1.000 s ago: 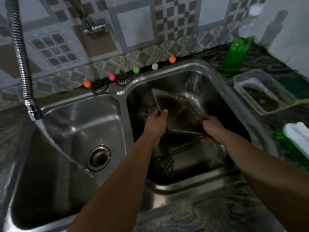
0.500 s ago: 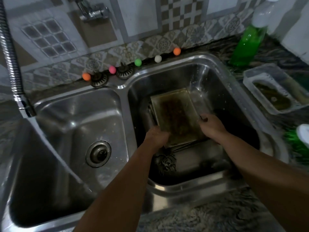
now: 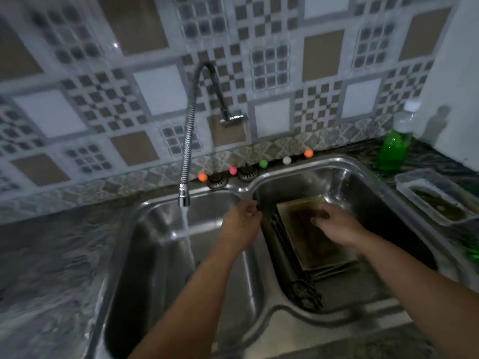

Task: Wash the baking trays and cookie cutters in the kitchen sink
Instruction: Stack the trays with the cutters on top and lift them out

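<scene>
Head: faucet (image 3: 184, 161) beside green bottle (image 3: 392, 149)

Both bare forearms reach forward from the lower edge of the view, roughly parallel. The left hand (image 3: 241, 224) is held palm down, fingers loosely curled and holding nothing. The right hand (image 3: 334, 225) lies further right, fingers bent downward.
</scene>
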